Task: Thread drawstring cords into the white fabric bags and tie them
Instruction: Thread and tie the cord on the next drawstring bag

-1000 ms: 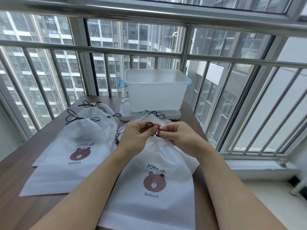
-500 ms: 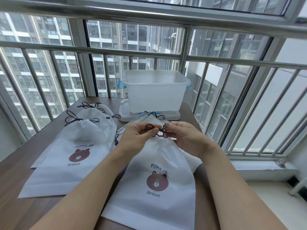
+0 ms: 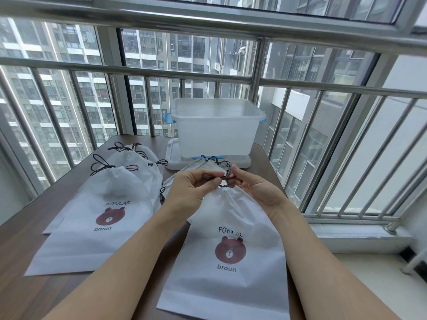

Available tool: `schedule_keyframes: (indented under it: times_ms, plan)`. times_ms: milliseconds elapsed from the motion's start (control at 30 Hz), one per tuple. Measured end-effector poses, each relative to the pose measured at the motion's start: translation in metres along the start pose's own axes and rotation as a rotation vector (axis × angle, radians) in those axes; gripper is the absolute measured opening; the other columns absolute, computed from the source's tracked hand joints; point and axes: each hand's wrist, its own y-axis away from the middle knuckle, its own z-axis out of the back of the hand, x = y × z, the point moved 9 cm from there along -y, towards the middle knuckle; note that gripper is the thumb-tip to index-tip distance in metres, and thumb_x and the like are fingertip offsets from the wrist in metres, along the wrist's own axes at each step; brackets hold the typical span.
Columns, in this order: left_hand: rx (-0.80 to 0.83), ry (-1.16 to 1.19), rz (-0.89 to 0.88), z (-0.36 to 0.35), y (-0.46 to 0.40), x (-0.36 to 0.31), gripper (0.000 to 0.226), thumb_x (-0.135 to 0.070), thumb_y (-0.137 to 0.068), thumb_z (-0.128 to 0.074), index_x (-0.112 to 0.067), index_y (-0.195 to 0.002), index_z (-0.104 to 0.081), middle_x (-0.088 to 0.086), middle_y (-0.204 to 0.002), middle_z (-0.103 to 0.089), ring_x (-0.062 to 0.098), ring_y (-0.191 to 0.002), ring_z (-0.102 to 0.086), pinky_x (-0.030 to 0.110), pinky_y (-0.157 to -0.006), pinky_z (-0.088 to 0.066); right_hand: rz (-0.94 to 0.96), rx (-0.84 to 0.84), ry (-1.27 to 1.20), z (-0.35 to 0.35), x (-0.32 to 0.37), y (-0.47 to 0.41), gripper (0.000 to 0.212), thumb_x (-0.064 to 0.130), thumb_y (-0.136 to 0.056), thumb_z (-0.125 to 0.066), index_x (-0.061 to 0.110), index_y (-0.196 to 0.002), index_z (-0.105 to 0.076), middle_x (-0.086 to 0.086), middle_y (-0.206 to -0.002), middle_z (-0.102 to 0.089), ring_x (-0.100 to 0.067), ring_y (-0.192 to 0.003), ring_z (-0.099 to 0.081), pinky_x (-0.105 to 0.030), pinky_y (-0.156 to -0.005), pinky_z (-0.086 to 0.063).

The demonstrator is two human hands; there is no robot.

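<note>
Balcony railing behind a wooden table point(image 3: 20, 255), white bags spread on it.
Our left hand point(image 3: 191, 192) and right hand point(image 3: 256, 192) both pinch the dark drawstring cord point(image 3: 221, 179) at the gathered mouth of the nearest bear-print bag point(image 3: 231, 262), at six o'clock from the plastic bin point(image 3: 215, 130).

My left hand point(image 3: 191, 190) and right hand point(image 3: 251, 189) pinch the dark cord point(image 3: 220, 177) above the gathered white bag point(image 3: 231, 250); tied bags point(image 3: 101, 209) lie left.

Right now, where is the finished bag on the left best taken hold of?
Grip the finished bag at its cinched neck, just under the tied cord, coming from above. The fabric gathers narrow there, while the body lies flat on the table, partly over other bags.
</note>
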Motion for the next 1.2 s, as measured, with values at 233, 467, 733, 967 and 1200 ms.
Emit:
schedule_keyframes:
  times_ms: [233,467,733,967,1200]
  plan:
    - [0.006,0.034,-0.036,0.000,0.000,-0.006,0.021,0.008,-0.085,-0.067,-0.010,-0.093,-0.076,0.003,-0.092,-0.078,0.014,-0.090,-0.072,0.022,-0.087,-0.054,-0.040,0.009,-0.033,0.001,-0.005,0.001,0.025,0.019,-0.085,-0.071,0.012,-0.109,-0.073,0.001,-0.085,-0.066,-0.015,-0.080,-0.067,-0.030,-0.083,-0.056]
    - [0.066,-0.093,-0.115,-0.006,0.003,-0.012,0.021,0.005,-0.087,-0.067,-0.010,-0.098,-0.077,0.002,-0.098,-0.078,0.015,-0.097,-0.072,0.022,-0.090,-0.053,-0.075,0.020,0.064,-0.005,-0.005,0.008,0.044,0.046,-0.087,-0.064,0.011,-0.114,-0.069,0.009,-0.061,-0.056,-0.004,-0.042,-0.045,-0.016,-0.049,-0.046]
    - [0.067,-0.247,-0.186,-0.004,0.003,-0.015,0.020,0.004,-0.086,-0.070,-0.012,-0.097,-0.078,0.002,-0.091,-0.078,0.017,-0.091,-0.074,0.025,-0.085,-0.056,0.244,-0.089,0.588,-0.002,0.027,0.006,0.044,0.033,-0.084,-0.077,-0.004,-0.108,-0.074,0.009,-0.051,-0.034,-0.008,-0.047,-0.023,-0.019,-0.046,-0.022]
    - [0.028,-0.086,0.034,0.001,0.001,0.000,0.009,-0.003,-0.089,-0.069,-0.006,-0.093,-0.077,0.010,-0.086,-0.077,0.016,-0.081,-0.074,0.019,-0.078,-0.055,0.566,-0.111,0.881,-0.010,0.042,0.006,0.035,0.041,-0.063,-0.092,0.017,-0.086,-0.082,-0.015,-0.080,-0.076,-0.050,-0.084,-0.068,-0.063,-0.080,-0.055]
    - [-0.027,-0.095,0.048,0.007,0.000,0.004,0.008,-0.006,-0.088,-0.072,-0.010,-0.091,-0.077,0.010,-0.083,-0.077,0.018,-0.079,-0.072,0.024,-0.081,-0.056,0.590,-0.129,0.997,-0.008,0.042,0.004,0.011,0.020,-0.077,-0.087,0.015,-0.085,-0.081,-0.007,-0.076,-0.077,-0.042,-0.080,-0.070,-0.058,-0.074,-0.056]
